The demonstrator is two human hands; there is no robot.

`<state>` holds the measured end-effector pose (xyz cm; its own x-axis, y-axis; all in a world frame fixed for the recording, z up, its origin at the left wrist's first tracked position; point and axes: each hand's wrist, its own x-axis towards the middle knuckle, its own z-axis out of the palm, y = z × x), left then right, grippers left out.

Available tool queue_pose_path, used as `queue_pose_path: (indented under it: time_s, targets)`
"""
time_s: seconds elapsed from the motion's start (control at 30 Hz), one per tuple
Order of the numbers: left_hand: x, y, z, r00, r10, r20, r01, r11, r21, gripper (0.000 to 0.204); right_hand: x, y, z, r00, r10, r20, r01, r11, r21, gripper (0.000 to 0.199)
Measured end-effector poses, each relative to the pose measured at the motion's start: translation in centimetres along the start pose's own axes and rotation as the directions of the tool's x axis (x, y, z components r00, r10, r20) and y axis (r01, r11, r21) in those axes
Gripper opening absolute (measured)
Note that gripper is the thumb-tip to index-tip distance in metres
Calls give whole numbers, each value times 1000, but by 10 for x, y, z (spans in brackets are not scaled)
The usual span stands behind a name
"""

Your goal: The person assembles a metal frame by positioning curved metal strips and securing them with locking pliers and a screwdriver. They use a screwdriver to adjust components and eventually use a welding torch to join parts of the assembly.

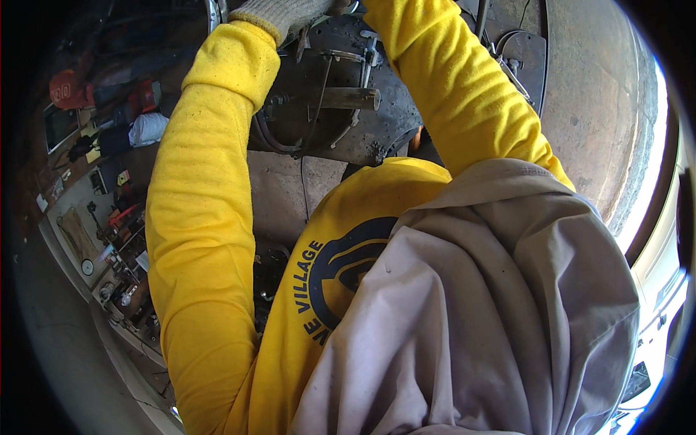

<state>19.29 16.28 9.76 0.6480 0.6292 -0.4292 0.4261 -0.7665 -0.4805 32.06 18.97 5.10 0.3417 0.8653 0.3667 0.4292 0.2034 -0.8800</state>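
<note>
My left hand [284,14], in a grey knit glove, reaches to the top edge of the view. Its fingers are cut off there, so I cannot see what they hold, if anything. My right hand lies beyond the top edge; only its yellow sleeve [471,80] shows. Between my forearms is a dark, worn metal work surface [395,101]. On it lie a short round bar [341,98], a clamp-like metal piece [368,51] near my left glove, and a thin dark cable [316,101].
A dark metal plate with a round fitting [516,54] stands right of my right sleeve. Farther right is a broad curved brownish surface [587,109]. At left are a red cap [69,88], a light cloth bundle [147,129] and cluttered tools [127,268]. Beige cloth [471,304] drapes over my front.
</note>
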Motion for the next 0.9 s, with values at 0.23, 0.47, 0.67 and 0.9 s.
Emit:
queue_pose_path:
  time_s: [0.23,0.47,0.67,0.9]
  targets:
    - [3,-3,34,992,-74,102,60,989,136,39,-6,-25,4,944,317,-92,-313,948,53,44]
    - [-3,-5,-1,998,-33,60,37,997,-65,39,-5,-32,-7,817,575,-37,-524,768,368,79]
    - [-47,0,-18,932,-113,-344,-4,946,-323,41,-34,6,-54,908,368,200,-414,721,556,105]
    - [-165,99,-11,649,-585,-487,257,771,-583,58,-197,-12,-176,894,331,303,-449,689,569,49]
